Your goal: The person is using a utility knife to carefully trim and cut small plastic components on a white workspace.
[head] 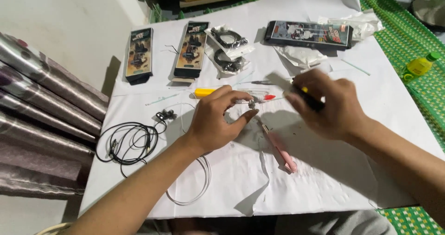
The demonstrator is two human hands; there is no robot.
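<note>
My left hand (218, 119) pinches a small metal earphone piece (251, 104) between thumb and fingertips above the white paper sheet (324, 179). A thin white cable (194, 188) loops from under that hand toward the sheet's near edge. My right hand (329, 105) is blurred with motion and grips a dark tool with a yellow band (303, 94), its tip pointing left toward the earphone piece. A pink tool (280, 149) lies on the sheet just below both hands. A yellow-handled tool (204, 92) and a clear pen with a red cap (264, 97) lie behind my left hand.
Black wired earphones (130, 142) lie coiled at the left. Two upright dark retail boxes (139, 54) (191, 47), bagged black cables (229, 50) and a long dark box (308, 33) line the far edge. A yellow-green bottle (419, 66) lies on the green mat at right. Striped fabric (41, 110) borders the left.
</note>
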